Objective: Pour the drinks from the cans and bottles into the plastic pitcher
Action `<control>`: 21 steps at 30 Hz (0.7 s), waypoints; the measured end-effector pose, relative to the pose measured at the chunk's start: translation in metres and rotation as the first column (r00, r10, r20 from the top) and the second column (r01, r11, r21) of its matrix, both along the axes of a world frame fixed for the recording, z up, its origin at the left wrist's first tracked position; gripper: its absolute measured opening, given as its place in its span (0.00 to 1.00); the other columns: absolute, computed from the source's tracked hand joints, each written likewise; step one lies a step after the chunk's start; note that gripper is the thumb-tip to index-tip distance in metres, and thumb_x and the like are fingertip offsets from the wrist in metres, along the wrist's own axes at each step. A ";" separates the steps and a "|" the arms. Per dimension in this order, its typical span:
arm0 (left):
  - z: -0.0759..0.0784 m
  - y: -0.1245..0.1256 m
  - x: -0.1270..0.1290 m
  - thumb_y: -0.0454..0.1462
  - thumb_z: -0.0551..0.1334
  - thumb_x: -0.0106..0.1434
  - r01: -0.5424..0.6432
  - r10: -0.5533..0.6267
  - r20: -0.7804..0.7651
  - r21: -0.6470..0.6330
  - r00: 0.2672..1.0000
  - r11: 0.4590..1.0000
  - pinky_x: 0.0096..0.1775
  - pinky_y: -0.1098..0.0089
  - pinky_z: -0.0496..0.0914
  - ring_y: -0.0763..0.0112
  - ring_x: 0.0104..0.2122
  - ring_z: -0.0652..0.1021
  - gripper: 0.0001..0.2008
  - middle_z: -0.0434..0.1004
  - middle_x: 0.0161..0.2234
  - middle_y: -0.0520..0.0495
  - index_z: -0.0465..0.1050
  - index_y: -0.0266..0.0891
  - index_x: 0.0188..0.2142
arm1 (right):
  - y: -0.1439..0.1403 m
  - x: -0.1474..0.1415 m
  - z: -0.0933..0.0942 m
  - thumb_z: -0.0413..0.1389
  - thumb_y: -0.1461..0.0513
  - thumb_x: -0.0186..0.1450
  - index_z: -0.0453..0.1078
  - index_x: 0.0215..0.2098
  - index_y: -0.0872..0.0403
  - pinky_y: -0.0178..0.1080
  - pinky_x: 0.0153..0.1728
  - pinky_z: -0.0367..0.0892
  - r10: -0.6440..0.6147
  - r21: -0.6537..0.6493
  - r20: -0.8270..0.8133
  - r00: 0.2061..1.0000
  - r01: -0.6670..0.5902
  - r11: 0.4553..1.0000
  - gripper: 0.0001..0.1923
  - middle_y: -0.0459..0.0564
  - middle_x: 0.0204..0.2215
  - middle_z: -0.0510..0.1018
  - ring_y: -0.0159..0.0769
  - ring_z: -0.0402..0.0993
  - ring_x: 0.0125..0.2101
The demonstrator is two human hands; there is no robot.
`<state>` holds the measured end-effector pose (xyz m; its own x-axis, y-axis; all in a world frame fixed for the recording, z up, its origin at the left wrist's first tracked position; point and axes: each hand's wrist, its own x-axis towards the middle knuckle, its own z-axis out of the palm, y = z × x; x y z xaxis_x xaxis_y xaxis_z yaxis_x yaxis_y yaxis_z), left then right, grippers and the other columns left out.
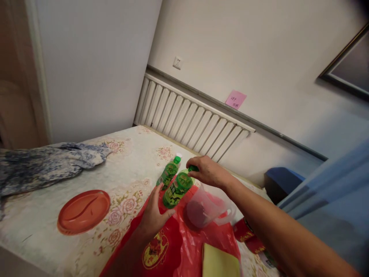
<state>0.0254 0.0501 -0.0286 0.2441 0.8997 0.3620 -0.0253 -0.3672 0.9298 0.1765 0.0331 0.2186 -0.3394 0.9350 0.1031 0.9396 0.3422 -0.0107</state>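
A green-labelled drink bottle [178, 189] stands tilted in view with its green cap [193, 168] between the fingers of my right hand [208, 171]. My left hand [153, 212] is open beside the lower part of this bottle, thumb and fingers apart; whether it touches the bottle I cannot tell. Just behind, a second bottle [169, 173] of the same kind has its green cap on. Right of the bottles is a clear plastic jug [201, 211] with a handle, on a red plastic sheet [187, 238].
An orange-red oval plate [83, 211] lies at left on the flowered tablecloth [127, 231]. Blue-white cloth [52, 165] is bunched farther left. A yellow item [220, 261] lies in front, and red cans [243, 230] sit under my right forearm. A radiator [184, 115] lines the wall.
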 end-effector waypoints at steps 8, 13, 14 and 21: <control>0.026 -0.012 -0.009 0.34 0.65 0.50 0.248 -0.250 -0.045 -0.056 0.967 0.967 0.56 0.56 0.65 0.52 0.55 0.72 0.38 0.71 0.55 0.43 0.57 0.42 0.61 | -0.037 -0.023 -0.005 0.63 0.65 0.60 0.75 0.38 0.55 0.32 0.34 0.63 0.120 -0.040 -0.247 0.961 -0.134 0.990 0.07 0.46 0.31 0.76 0.30 0.69 0.31; 0.035 -0.015 -0.015 0.34 0.65 0.49 0.267 -0.271 -0.062 -0.067 0.961 0.962 0.54 0.59 0.67 0.53 0.52 0.74 0.35 0.75 0.52 0.44 0.62 0.40 0.57 | -0.070 -0.010 -0.014 0.62 0.61 0.61 0.74 0.41 0.53 0.33 0.32 0.65 -0.005 0.062 -0.594 0.805 0.051 0.997 0.10 0.45 0.31 0.77 0.29 0.70 0.29; 0.036 -0.015 -0.015 0.34 0.65 0.48 0.266 -0.270 -0.063 -0.074 0.961 0.961 0.53 0.59 0.67 0.54 0.52 0.74 0.34 0.75 0.51 0.44 0.63 0.40 0.57 | -0.080 -0.004 -0.020 0.61 0.59 0.61 0.74 0.41 0.53 0.33 0.30 0.65 -0.063 0.019 -0.666 0.743 0.101 0.995 0.11 0.44 0.30 0.76 0.29 0.70 0.26; 0.039 -0.018 -0.016 0.34 0.64 0.49 0.328 -0.333 -0.015 -0.137 0.943 0.935 0.46 0.63 0.71 0.59 0.44 0.78 0.31 0.78 0.45 0.47 0.62 0.41 0.54 | -0.164 0.054 -0.150 0.57 0.46 0.61 0.70 0.37 0.54 0.33 0.21 0.63 -0.487 -0.433 -0.817 0.309 0.231 0.872 0.19 0.46 0.28 0.75 0.27 0.69 0.18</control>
<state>0.0093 0.0326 0.0101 0.5469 0.8045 0.2315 -0.0885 -0.2194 0.9716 0.2300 -0.1310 0.0687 0.2057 0.9746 -0.0882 0.3597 -0.1591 -0.9194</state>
